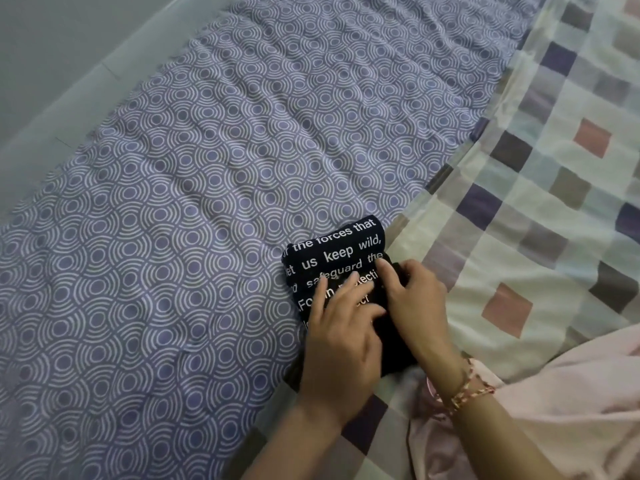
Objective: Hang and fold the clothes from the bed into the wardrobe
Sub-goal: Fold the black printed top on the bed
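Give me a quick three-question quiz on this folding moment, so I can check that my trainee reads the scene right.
1. True or false: only the left hand touches the dark lettered shirt.
2. Which wrist wears the bracelet? A left, B right, C neither.
3. Fill in: the shirt's lettered end lies on the ___-patterned sheet.
Key: 1 false, the right hand touches it too. 2 B. 3 circle.
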Available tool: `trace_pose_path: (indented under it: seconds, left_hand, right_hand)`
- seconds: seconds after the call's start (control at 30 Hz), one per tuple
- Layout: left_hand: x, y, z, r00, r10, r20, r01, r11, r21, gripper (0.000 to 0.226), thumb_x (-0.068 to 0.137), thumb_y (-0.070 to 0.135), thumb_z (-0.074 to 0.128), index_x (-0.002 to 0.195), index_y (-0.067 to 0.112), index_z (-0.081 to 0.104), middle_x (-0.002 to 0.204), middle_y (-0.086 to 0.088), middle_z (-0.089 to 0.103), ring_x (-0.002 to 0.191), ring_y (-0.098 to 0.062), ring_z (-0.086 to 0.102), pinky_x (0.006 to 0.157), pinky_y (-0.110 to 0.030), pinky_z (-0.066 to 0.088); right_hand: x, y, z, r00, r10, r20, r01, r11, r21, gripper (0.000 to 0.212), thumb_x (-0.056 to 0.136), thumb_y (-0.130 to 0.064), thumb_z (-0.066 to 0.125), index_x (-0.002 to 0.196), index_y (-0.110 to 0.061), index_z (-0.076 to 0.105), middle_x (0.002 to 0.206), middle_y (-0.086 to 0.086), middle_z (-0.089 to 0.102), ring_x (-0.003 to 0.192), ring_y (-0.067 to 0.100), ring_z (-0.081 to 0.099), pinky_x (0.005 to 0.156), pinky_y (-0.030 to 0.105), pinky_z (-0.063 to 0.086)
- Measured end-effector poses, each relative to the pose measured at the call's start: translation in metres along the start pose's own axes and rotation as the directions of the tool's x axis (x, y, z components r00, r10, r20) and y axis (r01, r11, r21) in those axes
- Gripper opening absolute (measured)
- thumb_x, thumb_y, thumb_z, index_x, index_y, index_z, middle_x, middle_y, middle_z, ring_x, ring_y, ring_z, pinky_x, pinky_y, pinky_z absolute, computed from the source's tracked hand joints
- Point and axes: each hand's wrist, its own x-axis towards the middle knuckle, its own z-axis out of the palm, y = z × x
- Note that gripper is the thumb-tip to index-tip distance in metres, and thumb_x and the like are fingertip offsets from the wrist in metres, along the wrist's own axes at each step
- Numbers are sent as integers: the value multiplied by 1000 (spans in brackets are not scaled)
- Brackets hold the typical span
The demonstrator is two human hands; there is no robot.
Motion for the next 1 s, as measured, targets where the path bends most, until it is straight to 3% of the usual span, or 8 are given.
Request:
trace_pose_path:
  seconds: [0.17, 0.23, 0.4, 0.5, 0.6, 0.73, 0.87, 1.0]
  left_hand:
    - [23, -20, 3, 996, -93, -4, 92, 976, 198, 42, 94, 22, 35, 129, 9, 52, 141, -4, 46, 139, -17, 27, 115, -50, 7]
    - [24, -33, 9, 987, -129, 95, 84, 923, 375, 52, 95, 35, 29, 140, 11, 38, 150, -5, 33, 142, -18, 17, 114, -51, 1]
    - [16, -52, 17, 979, -146, 144, 67, 890, 450, 60, 93, 39, 28, 147, 15, 19, 155, -5, 18, 144, -19, 11, 114, -52, 0]
    - [12, -52, 22, 970, -240, -25, 234, 909, 344, 61, 92, 36, 33, 147, 11, 22, 155, -13, 17, 144, -24, 11, 115, -49, 4]
    - [9, -47, 20, 853, -466, -234, 492, 868, 62, 65, 90, 35, 41, 141, 1, 21, 149, -27, 19, 140, -34, 16, 115, -42, 15]
    - [17, -31, 17, 821, -470, -324, 458, 881, -119, 65, 86, 31, 53, 133, -6, 28, 134, -25, 36, 124, -33, 37, 109, -37, 31]
    - [46, -32, 6, 506, -848, -155, 710, 512, -484, 82, 62, 48, 79, 124, 7, 45, 123, -10, 49, 106, -14, 49, 98, -19, 38]
    - [71, -45, -27, 344, -815, 466, 875, 97, -475, 61, 52, 43, 84, 101, 11, 67, 87, -5, 73, 77, -21, 70, 72, -35, 58]
  right_hand:
    - [-8, 6, 10, 850, -376, -370, 262, 910, -322, 29, 89, -25, 58, 110, -5, 60, 105, 14, 63, 99, 24, 54, 80, 30, 38]
    - [-10, 12, 16, 806, -518, -287, 394, 830, -394, 40, 91, -24, 49, 126, -7, 55, 127, 16, 55, 118, 24, 45, 99, 33, 32]
    - [-5, 25, 25, 894, -446, 50, 442, 856, -267, 59, 95, -48, 17, 148, -22, 9, 156, -6, 8, 144, 6, 4, 118, 25, 1]
    - [1, 28, 28, 902, -425, 73, 429, 867, -254, 59, 93, -51, 12, 146, -25, 5, 156, -9, 5, 144, 3, 1, 117, 21, -4]
    - [2, 27, 27, 892, -451, 24, 447, 873, -197, 58, 95, -48, 16, 147, -22, 16, 155, -9, 13, 143, 1, 6, 116, 18, -1]
    - [4, 27, 27, 871, -473, -132, 465, 881, -93, 52, 96, -32, 26, 141, -11, 39, 147, -3, 33, 138, 1, 21, 115, 17, 10]
    - [1, 31, 32, 825, -460, -327, 456, 885, -93, 46, 94, -21, 32, 127, 1, 54, 131, 14, 56, 124, 21, 48, 106, 34, 32]
    - [-4, 32, 25, 871, -426, -244, 429, 902, -44, 50, 94, -30, 30, 127, -2, 54, 130, 12, 58, 122, 26, 52, 104, 40, 35]
